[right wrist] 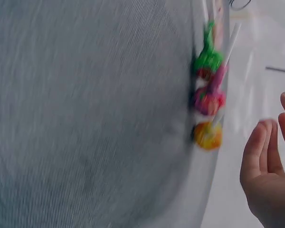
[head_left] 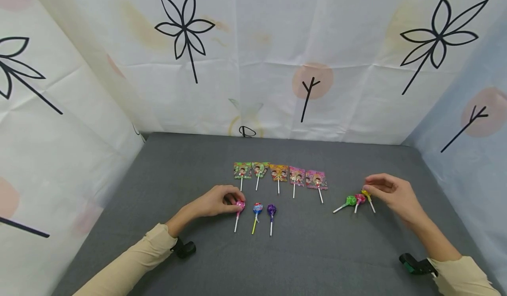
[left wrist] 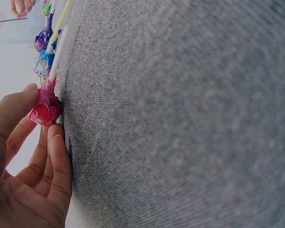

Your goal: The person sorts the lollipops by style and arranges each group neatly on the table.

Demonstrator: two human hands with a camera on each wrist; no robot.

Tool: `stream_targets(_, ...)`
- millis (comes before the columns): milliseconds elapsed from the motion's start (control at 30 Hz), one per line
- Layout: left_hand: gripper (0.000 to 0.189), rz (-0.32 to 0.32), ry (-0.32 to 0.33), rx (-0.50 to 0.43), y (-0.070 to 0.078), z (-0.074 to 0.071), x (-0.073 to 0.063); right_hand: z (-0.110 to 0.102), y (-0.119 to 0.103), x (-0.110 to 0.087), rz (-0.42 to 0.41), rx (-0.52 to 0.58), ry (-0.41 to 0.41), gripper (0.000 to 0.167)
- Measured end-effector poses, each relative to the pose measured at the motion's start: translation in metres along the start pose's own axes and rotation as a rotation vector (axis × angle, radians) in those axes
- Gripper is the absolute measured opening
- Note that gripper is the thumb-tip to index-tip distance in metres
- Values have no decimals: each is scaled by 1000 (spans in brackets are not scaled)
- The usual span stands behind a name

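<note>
My left hand [head_left: 217, 200] pinches the round head of a pink lollipop [left wrist: 46, 110] between thumb and fingers; its white stick points toward me on the grey table. Just right of it lie a blue-and-red lollipop [head_left: 258, 208] with a yellow stick and a purple lollipop [head_left: 271, 210]. Over on the right, a green lollipop [head_left: 350, 200], a magenta lollipop [head_left: 359, 198] and a yellow lollipop [right wrist: 208, 136] lie with their heads close together. My right hand [head_left: 392, 195] hovers beside the yellow one, fingers loosely bent, with a gap between it and the candy in the right wrist view.
Behind the loose lollipops, several flat lollipops in printed packets stand in a row, among them a green packet [head_left: 242, 170], an orange packet [head_left: 279, 173] and a pink packet [head_left: 316, 179]. A patterned white cloth [head_left: 269, 32] hangs along the table's [head_left: 317, 256] back and sides.
</note>
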State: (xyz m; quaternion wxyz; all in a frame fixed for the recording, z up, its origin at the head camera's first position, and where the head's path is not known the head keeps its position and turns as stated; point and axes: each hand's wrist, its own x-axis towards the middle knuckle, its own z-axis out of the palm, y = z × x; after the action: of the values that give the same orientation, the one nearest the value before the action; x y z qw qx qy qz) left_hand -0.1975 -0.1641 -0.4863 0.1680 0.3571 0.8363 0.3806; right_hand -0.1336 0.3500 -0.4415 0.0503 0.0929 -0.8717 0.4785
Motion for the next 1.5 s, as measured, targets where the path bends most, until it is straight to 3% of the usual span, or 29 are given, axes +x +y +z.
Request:
stream_targets(200,19,5,1,6,1,-1,0,-12,18,3,30,-87,15,38)
stream_targets(567,18,2,0,10,2,0,0,-18,35,8,74,-105,-130,53)
stream_targets(967,18,19,6,3,3,0,-1,-15,38,10,38,-99,-140,39)
stream_targets(1233,19,-12,5,2,1,1,-1,-14,36,12,66,-100,-145,30)
stream_targets(1500,18,-2,7,4,1,1,-1,-12,35,11,105,-88,-109,34)
